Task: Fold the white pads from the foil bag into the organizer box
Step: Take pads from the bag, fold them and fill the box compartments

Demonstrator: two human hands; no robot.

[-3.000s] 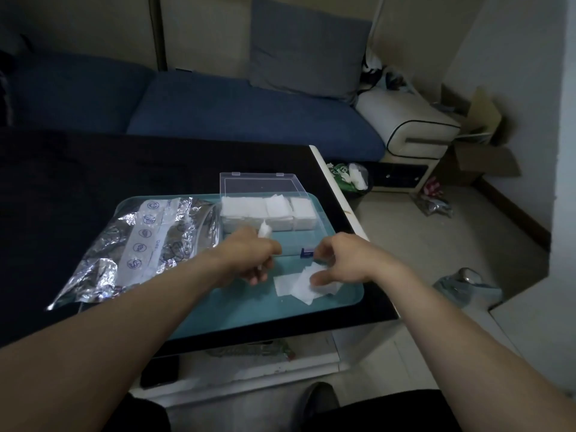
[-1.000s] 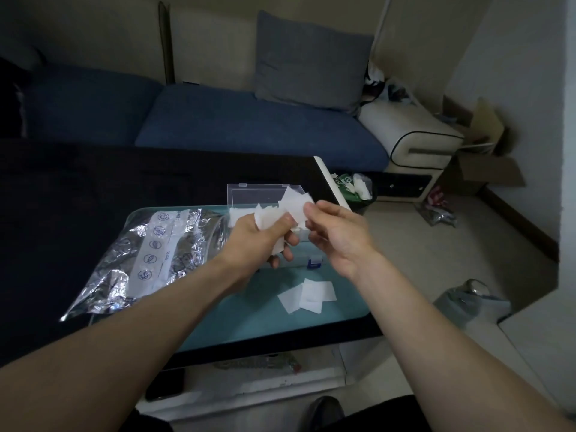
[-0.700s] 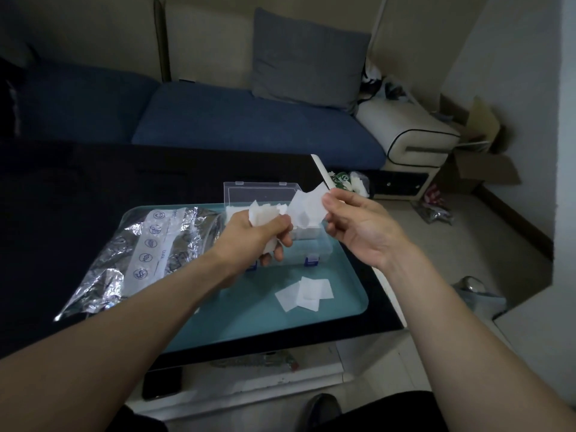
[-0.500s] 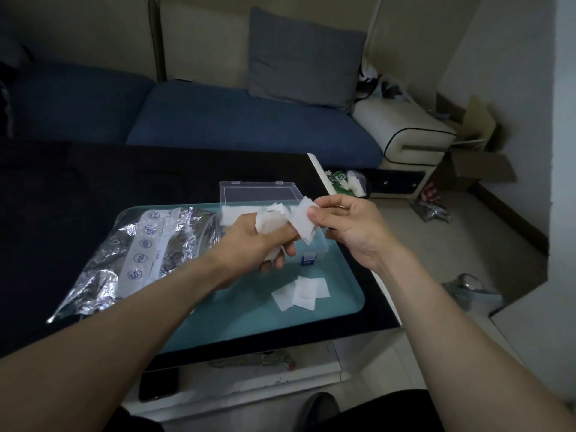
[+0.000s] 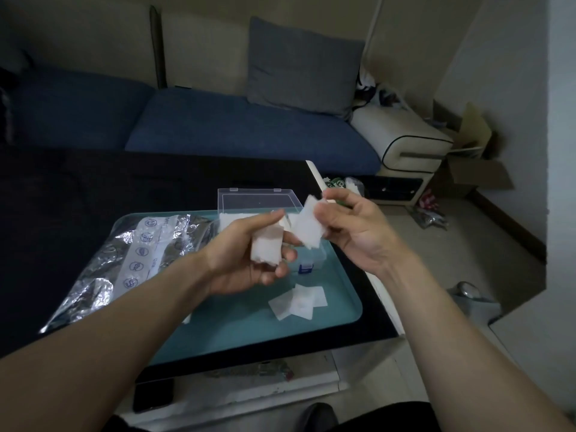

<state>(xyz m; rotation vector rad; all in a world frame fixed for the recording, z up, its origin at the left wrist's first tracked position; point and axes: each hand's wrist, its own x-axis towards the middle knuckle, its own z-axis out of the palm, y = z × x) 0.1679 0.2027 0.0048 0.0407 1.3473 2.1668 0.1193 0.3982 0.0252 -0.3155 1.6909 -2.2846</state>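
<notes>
My left hand (image 5: pixel 243 260) grips a small stack of folded white pads (image 5: pixel 266 249) above the teal tray (image 5: pixel 218 325). My right hand (image 5: pixel 352 229) pinches a single white pad (image 5: pixel 307 227) by its upper edge, just right of the stack. Behind both hands stands the clear organizer box (image 5: pixel 258 198), its lid raised and white pads inside; the hands hide most of it. Loose white pads (image 5: pixel 299 302) lie flat on the tray in front of the box. The crinkled foil bag (image 5: pixel 131 260) lies at the tray's left.
The tray sits on a black table (image 5: pixel 78 188) whose right edge runs near my right wrist. A blue sofa (image 5: pixel 233 129) with a grey cushion is behind. A dark phone (image 5: pixel 152 399) lies on the shelf below the table. Bags and a cardboard box clutter the floor at right.
Both hands rose from the tray with pads. My right hand lifted one pad off the loose pile and now holds it beside the stack in my left hand.
</notes>
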